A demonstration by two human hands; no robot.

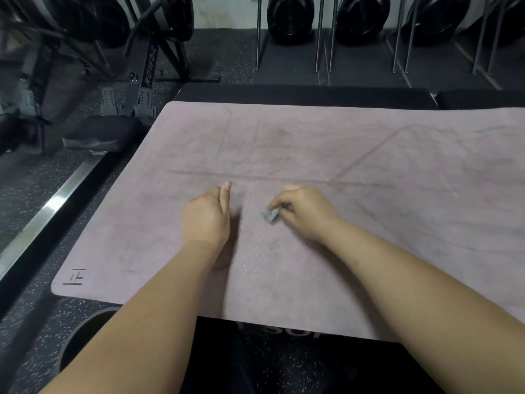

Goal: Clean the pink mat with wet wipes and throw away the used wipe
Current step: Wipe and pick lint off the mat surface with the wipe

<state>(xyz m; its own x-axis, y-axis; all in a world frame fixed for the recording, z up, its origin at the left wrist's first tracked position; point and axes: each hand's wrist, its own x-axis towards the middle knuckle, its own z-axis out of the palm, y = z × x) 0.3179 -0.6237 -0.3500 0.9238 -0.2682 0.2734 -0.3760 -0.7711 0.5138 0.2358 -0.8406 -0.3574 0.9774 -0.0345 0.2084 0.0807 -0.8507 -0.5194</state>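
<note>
Hands both out over the mat (369, 166), forearms bare, reaching forward from the near edge and converging toward mid-mat. Left hand (206, 214): fingers curled into a loose fist, thumb straight and pointing away along the top, nothing in it; can't tell if it touches the surface, shadow sits just right of it. Right hand (305, 211): knuckles up, wrist angled inward, thumb and fingertips pinching a small crumpled grey wipe (270, 215) that pokes out on the hand's left side, low against the mat, between the two hands. Mat: dusty pink, lying flat, spread across most of the view and running off the right edge, rounded corners on the left. Faint lines (284, 177) pressed into it: one long lengthwise line just beyond the hands, diagonals beyond that, plus two small ring marks. Dark logo (75, 277) at the near left corner. Surface looks blotchy, with darker smudges around the centre and toward the right. Speckled black floor (28, 194) around it, rower (113, 115) to the left, plates (355, 15) racked along the back.
</note>
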